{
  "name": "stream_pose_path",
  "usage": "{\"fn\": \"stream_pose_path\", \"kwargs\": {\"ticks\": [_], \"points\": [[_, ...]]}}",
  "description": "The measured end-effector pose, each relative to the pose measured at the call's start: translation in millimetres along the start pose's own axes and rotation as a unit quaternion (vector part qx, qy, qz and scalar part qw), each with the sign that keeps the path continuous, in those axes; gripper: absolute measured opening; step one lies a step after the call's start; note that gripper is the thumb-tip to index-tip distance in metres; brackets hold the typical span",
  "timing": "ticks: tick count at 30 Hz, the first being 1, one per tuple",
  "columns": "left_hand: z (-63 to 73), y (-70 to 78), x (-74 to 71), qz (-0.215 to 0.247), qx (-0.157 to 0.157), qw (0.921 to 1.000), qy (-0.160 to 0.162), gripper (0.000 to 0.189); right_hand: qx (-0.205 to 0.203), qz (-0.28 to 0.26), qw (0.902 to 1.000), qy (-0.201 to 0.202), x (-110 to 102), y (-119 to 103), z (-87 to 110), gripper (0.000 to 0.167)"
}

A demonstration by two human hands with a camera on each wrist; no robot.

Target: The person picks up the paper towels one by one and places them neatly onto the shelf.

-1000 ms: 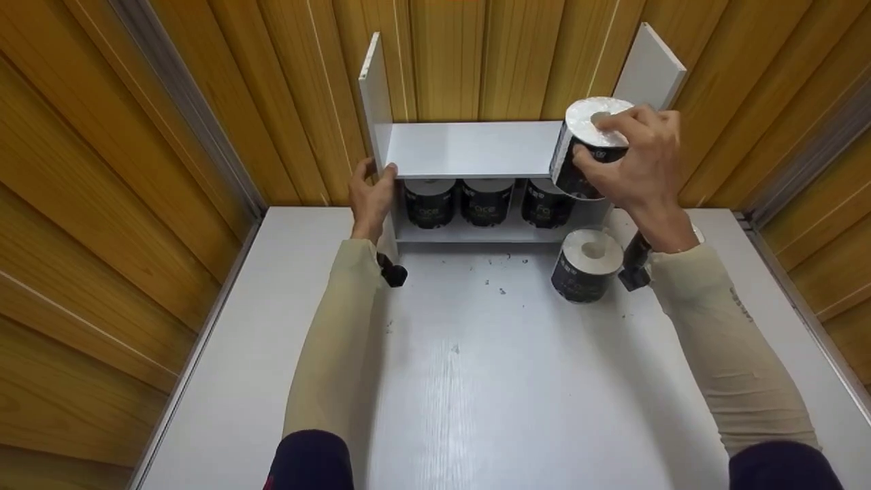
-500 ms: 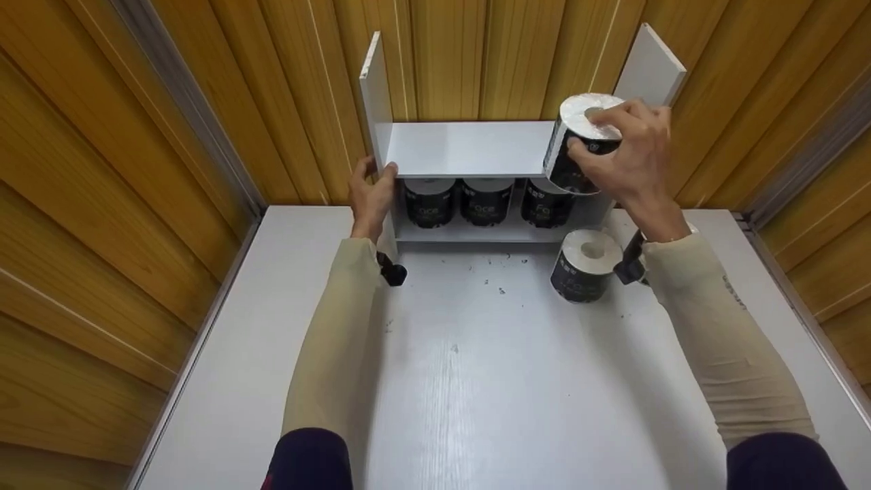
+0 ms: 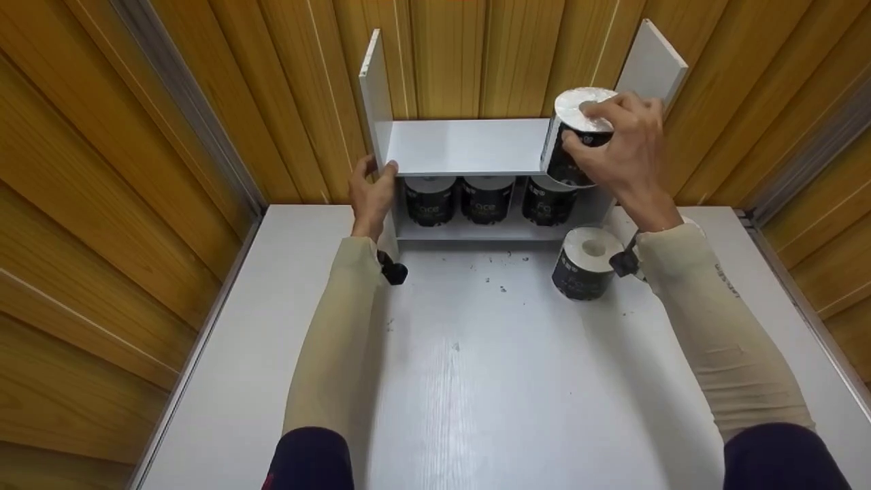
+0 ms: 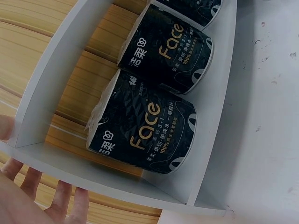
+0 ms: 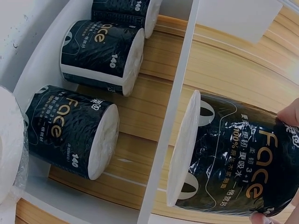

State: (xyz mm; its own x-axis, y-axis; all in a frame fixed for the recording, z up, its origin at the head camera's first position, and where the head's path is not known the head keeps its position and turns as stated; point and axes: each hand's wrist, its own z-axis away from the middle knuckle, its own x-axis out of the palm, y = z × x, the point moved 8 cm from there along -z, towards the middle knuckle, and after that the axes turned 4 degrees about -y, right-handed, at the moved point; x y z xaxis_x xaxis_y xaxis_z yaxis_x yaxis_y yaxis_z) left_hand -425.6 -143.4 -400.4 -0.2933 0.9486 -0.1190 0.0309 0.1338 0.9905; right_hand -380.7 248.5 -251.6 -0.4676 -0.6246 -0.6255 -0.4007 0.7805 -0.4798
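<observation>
My right hand [image 3: 629, 153] grips a toilet paper roll [image 3: 570, 160] in black wrapping, thumb on its side and fingers at the core hole on top. The roll is slightly tilted at the right end of the upper board [image 3: 469, 146] of a small white shelf; whether it touches the board I cannot tell. My left hand [image 3: 372, 197] holds the shelf's left side panel [image 3: 375, 102], thumb in front and fingers behind it. Below the board stand three wrapped rolls, the left roll [image 4: 145, 123], middle roll [image 3: 486, 201] and right roll [image 5: 72, 130].
Another wrapped roll [image 3: 584, 265] stands upright on the white table [image 3: 463, 381], in front of the shelf's right end. The right side panel [image 3: 653, 64] rises beside my right hand. Wood-patterned walls [image 3: 442, 61] close in behind and at both sides.
My right hand has carried its roll a little to the left and away from me, over the upper board's right end. My left hand has stayed on the side panel.
</observation>
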Motion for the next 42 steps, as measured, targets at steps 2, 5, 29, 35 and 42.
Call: {"fn": "stream_pose_path", "kwargs": {"ticks": [2,5,29,35,42], "points": [[-0.1,0.4,0.2,0.000,0.000,1.0000,0.001,0.050,0.008,0.003,1.0000,-0.004,1,1,-1.2,0.045],[-0.2,0.6,0.8,-0.001,-0.004,1.0000,0.001,0.050,0.007,0.003,1.0000,-0.004,2,2,-2.8,0.045],[4.7,-1.6,2.4,-0.004,-0.006,1.0000,-0.001,0.050,0.027,0.011,0.9992,-0.026,17,14,-8.2,0.049],[5.3,-2.6,4.2,-0.005,-0.015,0.9999,-0.001,0.050,0.014,0.014,0.9994,-0.028,19,15,-11.1,0.048],[4.3,-2.8,5.8,-0.007,-0.018,0.9998,0.001,0.052,0.016,0.019,0.9989,-0.039,23,17,-11.5,0.049]]}}
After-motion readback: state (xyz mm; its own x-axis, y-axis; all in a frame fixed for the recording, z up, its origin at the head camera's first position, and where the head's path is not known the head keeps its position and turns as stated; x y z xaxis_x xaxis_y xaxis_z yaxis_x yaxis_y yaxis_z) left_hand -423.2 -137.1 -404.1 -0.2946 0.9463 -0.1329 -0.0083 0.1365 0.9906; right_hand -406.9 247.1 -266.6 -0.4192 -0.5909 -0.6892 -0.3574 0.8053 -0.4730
